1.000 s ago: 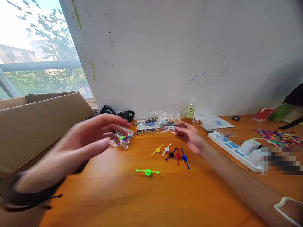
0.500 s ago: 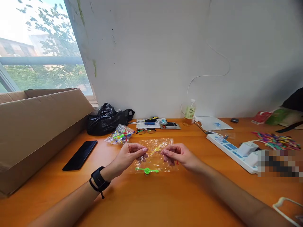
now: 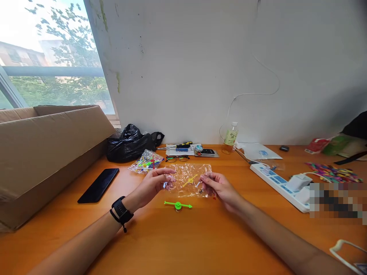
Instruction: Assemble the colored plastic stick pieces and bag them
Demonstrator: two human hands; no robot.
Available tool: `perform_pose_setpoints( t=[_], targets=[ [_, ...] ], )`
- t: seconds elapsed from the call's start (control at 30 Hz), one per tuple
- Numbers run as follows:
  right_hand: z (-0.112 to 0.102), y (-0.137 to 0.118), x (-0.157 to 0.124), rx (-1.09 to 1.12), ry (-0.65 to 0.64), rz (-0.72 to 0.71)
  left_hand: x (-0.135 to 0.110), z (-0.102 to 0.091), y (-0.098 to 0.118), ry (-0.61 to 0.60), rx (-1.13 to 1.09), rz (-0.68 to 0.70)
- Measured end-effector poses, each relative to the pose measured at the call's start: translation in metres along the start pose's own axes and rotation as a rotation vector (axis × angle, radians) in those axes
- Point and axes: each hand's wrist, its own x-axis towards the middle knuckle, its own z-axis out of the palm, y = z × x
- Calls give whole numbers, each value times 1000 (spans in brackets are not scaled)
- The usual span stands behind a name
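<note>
The green arrow lies on the brown desk, close to the person. To its left is the left wrist, with a black watch on it.

Just beyond the green arrow, the two hands hold up a clear plastic bag. The left hand is a bit past the arrow and to the left, with its thumb and fingers pinched on that side of the bag. The right hand is past the arrow and to the right, pinching the other side the same way. I cannot see anything else in the hands.

The step in hand looks like holding the bag flat and wide. I think the next move calls for soft fingertips: the plastic seems thin and slippery, so the fingers would need to feel for its edge and not crumple it. Which edge is its mouth, I cannot tell.

A yellow arrow and a white arrow show through the bag, beyond the green arrow and a little right. They seem to be behind the plastic. A black phone lies well left of the green arrow, and a power strip well right. Farther past the green arrow and a bit left is a small bag of coloured arrows. Glasses lie straight beyond it. Far to its right, by the wall, stands a bottle.
</note>
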Motion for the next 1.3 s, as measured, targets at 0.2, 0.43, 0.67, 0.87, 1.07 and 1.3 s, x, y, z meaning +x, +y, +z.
perform_pose_setpoints(
  t=[0.2,0.43,0.67,0.87,1.07,1.3],
  targets=[
    [1,2,0,-56,-51,-44,-2,-2,-3,24,141,-32],
    [-1,5,1,-98,-156,-91,-3,1,-2,36,264,58],
    [-4,16,2,-147,-196,-152,-5,4,-5,24,329,53],
    [1,18,-2,-190,-202,-145,-7,0,-7,72,521,212],
    [7,10,-4,-132,-158,-50,-14,-4,-4,29,1073,834],
    [11,1,-16,273,-359,-22,-25,12,-3,77,1192,950]
  ],
)
